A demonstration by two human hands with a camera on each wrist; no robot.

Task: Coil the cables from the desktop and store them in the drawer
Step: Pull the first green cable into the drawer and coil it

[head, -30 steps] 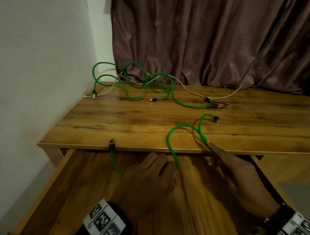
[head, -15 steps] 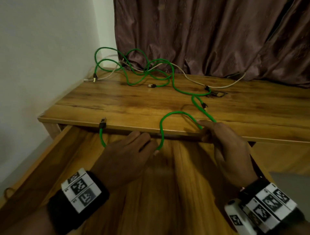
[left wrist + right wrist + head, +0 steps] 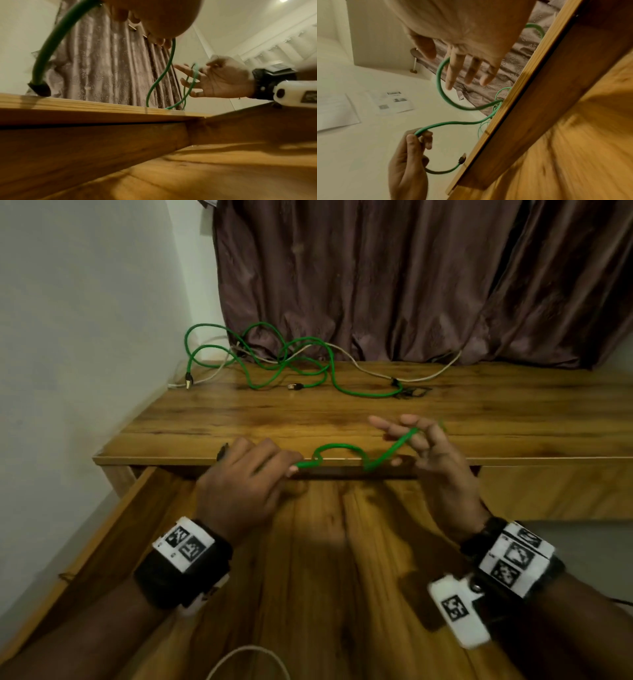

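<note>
Our left grip (image 3: 246,477) is pinching the green cable (image 3: 337,447) at the bench (image 3: 205,426) edge above the open drawer (image 3: 102,529); rightward, it is looping over our right grip's (image 3: 428,453) spread, relaxed fingers.

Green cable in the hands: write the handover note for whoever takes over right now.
Left hand: pinches the green cable near its plug end, at the desk's front edge.
Right hand: fingers spread, the cable draped over them, not gripped.
Another green cable and a beige cable lie tangled at the desk's back.
Drawer is open; a pale cable loop shows at its near edge.
Done: first loop started. Left: finish coiling, stow it, then the rest.
</note>
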